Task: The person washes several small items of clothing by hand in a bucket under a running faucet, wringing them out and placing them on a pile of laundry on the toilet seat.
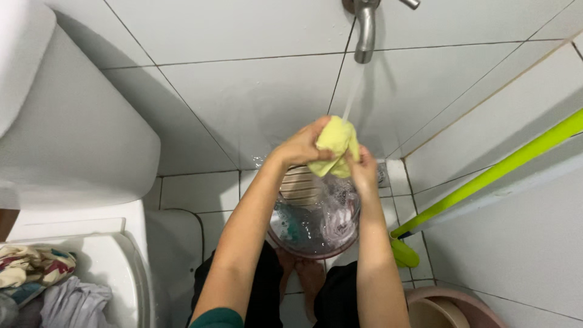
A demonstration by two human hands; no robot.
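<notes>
Here, yellow cloth [336, 146] bunched between left hand [302, 146] and right hand [364, 170], both grips closed on it, under tap [365, 30].

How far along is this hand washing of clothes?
Done: nothing clearly finished. In hand: both hands, left hand and right hand, hold a yellow cloth under the running tap. Left: striped and pale pieces soak in the basin; more clothes wait on the toilet lid.

Left hand [300, 146]: raised, fingers curled shut in a grip, wrist bent inward toward the right hand. Right hand [363, 168]: just beside and slightly lower, fingers closed, thumb side up. Both forearms bare, extended forward and converging; dark green sleeve edge at left elbow.
</notes>
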